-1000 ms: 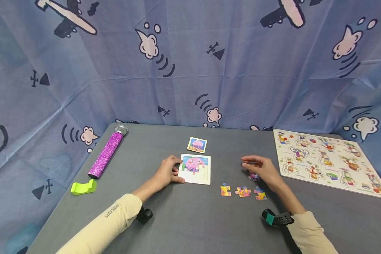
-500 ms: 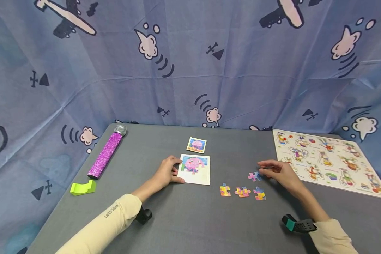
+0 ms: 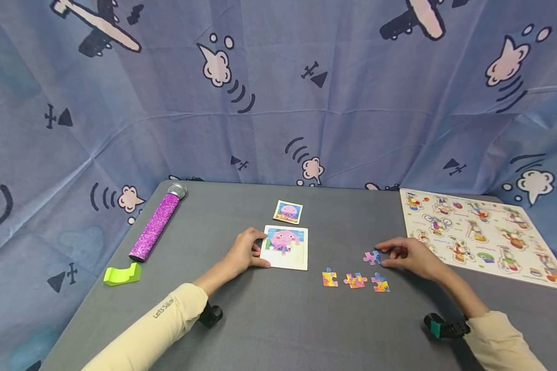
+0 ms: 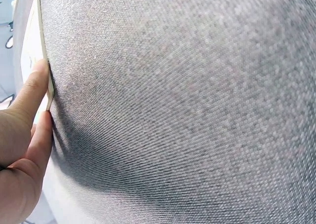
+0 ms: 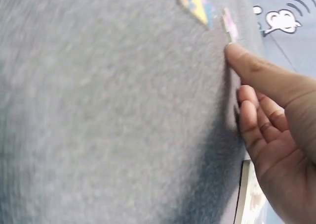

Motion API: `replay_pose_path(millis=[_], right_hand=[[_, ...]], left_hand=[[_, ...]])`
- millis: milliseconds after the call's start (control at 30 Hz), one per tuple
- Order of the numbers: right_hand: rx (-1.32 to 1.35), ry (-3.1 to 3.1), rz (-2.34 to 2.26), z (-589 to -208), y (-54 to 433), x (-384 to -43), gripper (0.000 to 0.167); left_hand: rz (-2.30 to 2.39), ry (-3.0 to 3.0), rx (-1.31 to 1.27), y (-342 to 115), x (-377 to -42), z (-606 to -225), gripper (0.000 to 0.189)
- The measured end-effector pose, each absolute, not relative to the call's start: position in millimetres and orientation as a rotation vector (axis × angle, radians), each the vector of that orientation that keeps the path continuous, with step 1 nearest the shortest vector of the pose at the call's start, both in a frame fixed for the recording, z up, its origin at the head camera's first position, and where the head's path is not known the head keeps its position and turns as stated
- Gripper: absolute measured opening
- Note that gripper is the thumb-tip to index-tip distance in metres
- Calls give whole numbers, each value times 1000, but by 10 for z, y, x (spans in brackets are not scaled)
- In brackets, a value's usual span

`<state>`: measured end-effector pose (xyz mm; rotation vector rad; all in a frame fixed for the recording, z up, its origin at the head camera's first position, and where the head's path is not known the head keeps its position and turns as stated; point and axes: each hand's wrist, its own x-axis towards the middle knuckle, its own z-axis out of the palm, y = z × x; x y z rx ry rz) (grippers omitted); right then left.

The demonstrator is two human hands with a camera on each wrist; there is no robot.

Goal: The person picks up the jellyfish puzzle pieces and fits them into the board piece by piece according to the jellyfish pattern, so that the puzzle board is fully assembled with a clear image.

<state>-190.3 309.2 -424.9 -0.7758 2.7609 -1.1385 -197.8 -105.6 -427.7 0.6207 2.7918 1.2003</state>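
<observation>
My left hand (image 3: 243,253) holds the left edge of a white-framed puzzle board (image 3: 299,259) with thumb and fingers. A pink octopus picture fills the upper part of this board, and its lower part is pale. In the left wrist view the fingertips meet the board's edge (image 4: 35,41). To the right, my right hand (image 3: 410,256) pinches a pink-and-blue jigsaw piece (image 3: 371,257) by its right end, low at the table. The right wrist view shows the thumb against that piece, the other fingers curled below. Several yellow-pink jigsaw pieces (image 3: 355,280) lie in a row nearer me.
A small octopus picture card (image 3: 288,212) lies behind the board. Along the left lie a purple glitter microphone (image 3: 157,226) and a lime-green block (image 3: 122,274). A large character board (image 3: 482,237) covers the table's right rear. A patterned blue cloth (image 3: 260,103) hangs behind.
My right hand first moved right, uncovering the pink-and-blue jigsaw piece, and its thumb and finger have now closed on the piece's right end. The left hand and board have stayed put.
</observation>
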Motion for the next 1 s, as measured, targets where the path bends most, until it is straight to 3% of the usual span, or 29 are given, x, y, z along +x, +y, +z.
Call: replay_pose_path(millis=[300,1000], right_hand=[[-837,2774,-1141,-4268,3087,-1909,23],[-414,2479,-1666,-4346,3063,-1778,33]], left_hand=[[1211,2794,621,-1068,-1980,-4286,67],[1213,2790,651,-1077,-1980,-4281,66]])
